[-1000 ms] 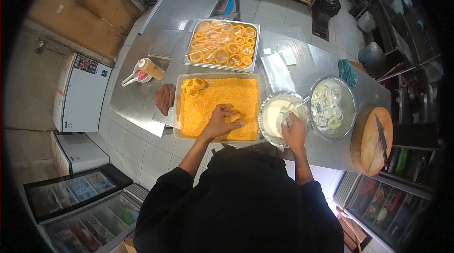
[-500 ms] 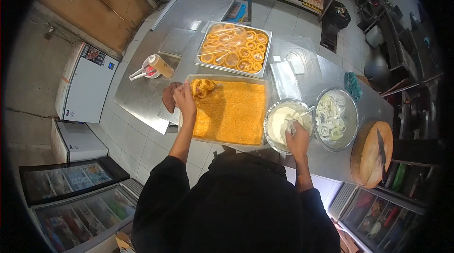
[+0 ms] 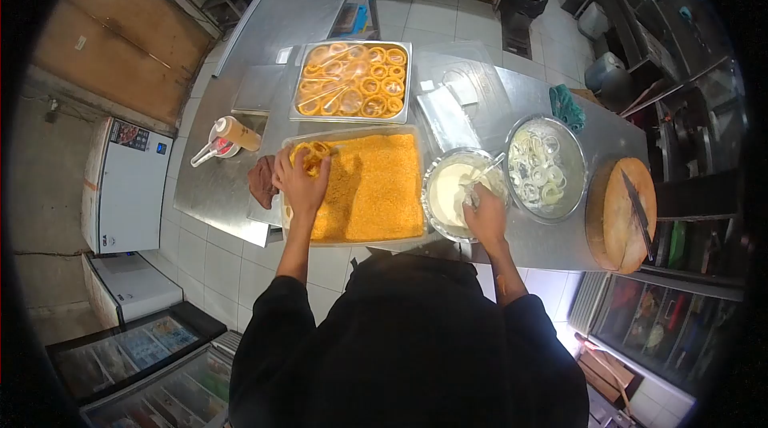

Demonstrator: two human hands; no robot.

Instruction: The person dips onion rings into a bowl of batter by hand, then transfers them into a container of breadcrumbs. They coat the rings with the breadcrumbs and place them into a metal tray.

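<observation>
My left hand (image 3: 300,186) reaches over the upper left corner of a tray of orange breadcrumbs (image 3: 372,188). Its fingers curl round a small pile of breaded onion rings (image 3: 314,156), partly hidden beneath them. My right hand (image 3: 486,216) dips into a metal bowl of pale batter (image 3: 448,192), fingers drawn together and smeared with batter; I cannot tell what they hold. A utensil handle (image 3: 498,161) leans on that bowl's rim. To the right, a larger bowl (image 3: 582,188) contains floured white onion rings (image 3: 538,164).
A metal pan (image 3: 352,119) of finished breaded rings, partly under plastic film, stands behind the crumbs. A sauce bottle (image 3: 238,134), tongs (image 3: 206,154) and a brown cloth (image 3: 262,182) lie left. Plastic bags (image 3: 448,118) sit behind the batter. A knife (image 3: 638,212) rests on a round chopping board (image 3: 612,220).
My left hand has shifted from the tray's edge onto the breaded rings, fingers now over them. My right hand stays in the batter bowl. The whole view has shifted.
</observation>
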